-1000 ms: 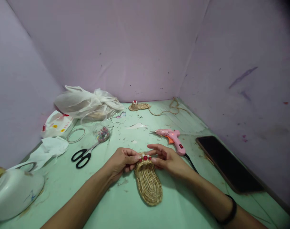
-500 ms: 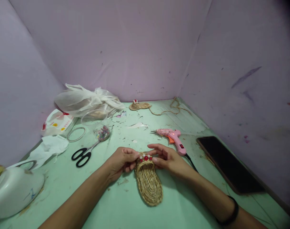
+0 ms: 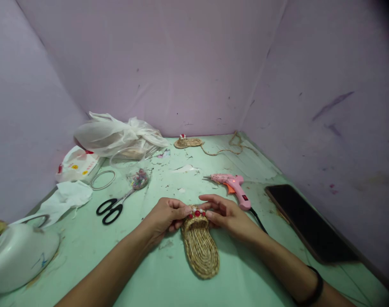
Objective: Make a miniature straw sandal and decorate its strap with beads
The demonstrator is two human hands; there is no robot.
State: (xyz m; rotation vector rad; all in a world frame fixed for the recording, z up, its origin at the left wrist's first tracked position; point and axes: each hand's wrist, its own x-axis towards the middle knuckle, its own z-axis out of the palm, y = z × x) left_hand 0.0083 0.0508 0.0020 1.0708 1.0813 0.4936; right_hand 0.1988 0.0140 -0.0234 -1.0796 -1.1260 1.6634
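Observation:
A small woven straw slipper [image 3: 201,251] lies on the green table, its rounded heel toward me. Red and white beads [image 3: 197,213] sit in a row across its strap. My left hand [image 3: 168,215] grips the toe end from the left, thumb over the beads at that side. From the right, my right hand [image 3: 222,215] pinches the strap by the red bead, its index finger raised above. Both hands' lower fingers are partly hidden by the slipper. Just beyond my right hand rests a pink glue gun [image 3: 231,185], its tip pointing left.
Black-handled scissors [image 3: 113,209] lie left, by a clear bag of beads [image 3: 138,178]. A phone [image 3: 309,221] is at right. Farther back are a second slipper [image 3: 188,143] with trailing cord [image 3: 223,150], a white plastic bag [image 3: 117,134] and a wire ring [image 3: 103,180]. A white bowl [image 3: 24,256] stands near left.
My left thumb has slid slightly right over the beads on the strap. My right hand keeps its pinch, and the whole view has shifted a little.

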